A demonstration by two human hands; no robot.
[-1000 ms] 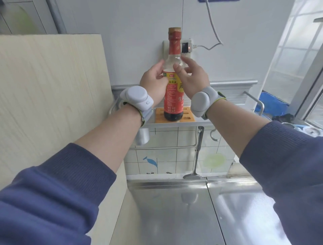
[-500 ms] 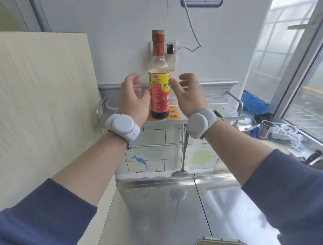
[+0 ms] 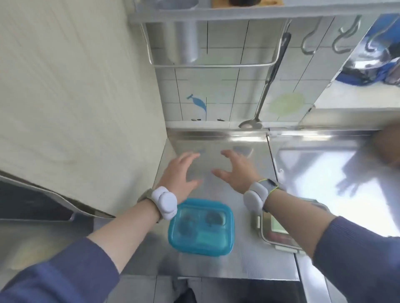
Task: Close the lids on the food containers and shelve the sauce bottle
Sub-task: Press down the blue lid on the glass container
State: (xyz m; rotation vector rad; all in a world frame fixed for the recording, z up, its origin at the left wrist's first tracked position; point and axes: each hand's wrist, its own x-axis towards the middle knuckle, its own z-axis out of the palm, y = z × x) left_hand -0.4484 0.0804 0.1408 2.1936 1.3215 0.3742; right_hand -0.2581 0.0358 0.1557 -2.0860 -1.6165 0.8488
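Observation:
My left hand (image 3: 180, 174) and my right hand (image 3: 237, 170) hover over the steel counter (image 3: 216, 149), both with fingers spread and holding nothing. Just below them sits a teal square food container (image 3: 201, 227) with its lid on. To its right, partly hidden under my right forearm, lies a second container with a clear lid and metal-looking clips (image 3: 279, 233). The dark base of the sauce bottle (image 3: 241, 1) shows on an orange mat on the wall shelf (image 3: 259, 13) at the top edge; the rest of it is out of frame.
A ladle (image 3: 267, 80) hangs from the shelf beside metal hooks (image 3: 309, 41), and a steel cup (image 3: 184, 43) hangs at the left. A pale board (image 3: 75, 97) stands at the left. A second steel surface (image 3: 324, 168) adjoins on the right.
Both hands have let go of the bottle, which stays on the shelf, and dropped to the counter. The view has tilted down, bringing the two containers into sight.

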